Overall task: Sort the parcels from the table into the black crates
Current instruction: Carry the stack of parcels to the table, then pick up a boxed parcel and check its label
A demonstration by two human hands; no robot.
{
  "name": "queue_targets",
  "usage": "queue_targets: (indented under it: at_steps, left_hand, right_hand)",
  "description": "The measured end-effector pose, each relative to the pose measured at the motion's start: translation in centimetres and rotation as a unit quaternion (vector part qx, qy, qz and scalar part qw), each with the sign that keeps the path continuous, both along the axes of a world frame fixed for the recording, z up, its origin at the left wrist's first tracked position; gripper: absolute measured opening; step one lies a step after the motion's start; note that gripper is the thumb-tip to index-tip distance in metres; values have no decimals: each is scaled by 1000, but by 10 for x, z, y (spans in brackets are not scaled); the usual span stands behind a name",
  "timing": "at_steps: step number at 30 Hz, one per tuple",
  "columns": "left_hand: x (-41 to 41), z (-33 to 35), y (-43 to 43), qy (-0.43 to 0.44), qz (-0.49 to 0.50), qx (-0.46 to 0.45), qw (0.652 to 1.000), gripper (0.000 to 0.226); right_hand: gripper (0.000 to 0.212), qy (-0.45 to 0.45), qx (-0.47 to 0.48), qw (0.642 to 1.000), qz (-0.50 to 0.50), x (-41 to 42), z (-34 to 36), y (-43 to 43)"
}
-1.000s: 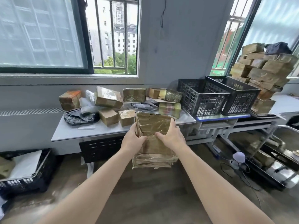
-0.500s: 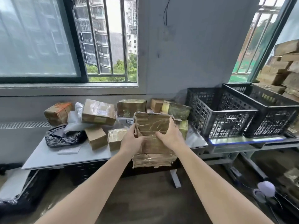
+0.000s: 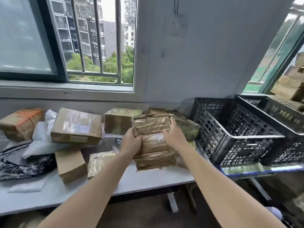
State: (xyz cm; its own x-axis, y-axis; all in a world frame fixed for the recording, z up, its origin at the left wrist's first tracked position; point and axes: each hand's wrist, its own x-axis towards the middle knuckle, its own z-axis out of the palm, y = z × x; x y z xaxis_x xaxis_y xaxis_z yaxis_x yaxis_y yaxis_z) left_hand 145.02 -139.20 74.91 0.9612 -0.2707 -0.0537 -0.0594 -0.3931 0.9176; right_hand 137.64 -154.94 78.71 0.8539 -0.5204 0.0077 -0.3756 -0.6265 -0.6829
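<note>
Parcel (image 3: 153, 142) is gripped by my left hand (image 3: 131, 143) and right hand (image 3: 174, 137) mid-frame, five boxes (image 3: 75, 127) at left, one greenish parcel (image 3: 188, 129) between it and two black crates (image 3: 238, 150).

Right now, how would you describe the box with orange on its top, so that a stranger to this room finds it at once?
Look below the barred window to the grey table against the wall. At the table's far left end lies a brown cardboard box. It alone shows orange across its top; beside it are a white bag, a black bag and plain brown boxes.
</note>
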Motion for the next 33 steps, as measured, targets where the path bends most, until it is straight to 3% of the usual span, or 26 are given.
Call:
queue_targets:
  at_steps: [5,8,12,14,17,19,21,23,26,30,33]
  left_hand:
    - [59,-8,-16,-4,30,3,1000,25]
    - [78,-14,-22,1,48,-2,999,29]
    - [93,-14,-33,6,70,-8,997,33]
    - [94,-12,-41,13,81,-12,997,35]
    - [94,-9,-54,30,85,-12,996,39]
    - [95,-8,-62,22,90,12,996,47]
    - [93,-6,-72,-12,115,85,990,56]
    - [90,-2,-84,-79,108,155,979,52]
    - [85,5,-102,-56,17,91,994,52]
    - [80,11,-103,33,35,-10,999,75]
    - [83,11,-91,73,50,-70,994,59]
  right_hand:
    - [69,-10,56,998,1,58,-12,-30]
    - [78,1,61,998,14,80,-22,-48]
    - [110,81,203,975,43,98,-24,-74]
    - [114,122,279,951,61,100,-23,-86]
    - [106,95,349,928,87,107,-23,-102]
    - [88,61,348,932,86,114,-22,-109]
    - [63,25,337,937,86,120,-22,-111]
    - [53,-12,292,953,85,126,-21,-110]
    - [50,-45,254,960,112,131,-19,-106]
    - [68,-32,322,933,158,138,-19,-105]
    - [46,-58,309,935,162,146,-21,-108]
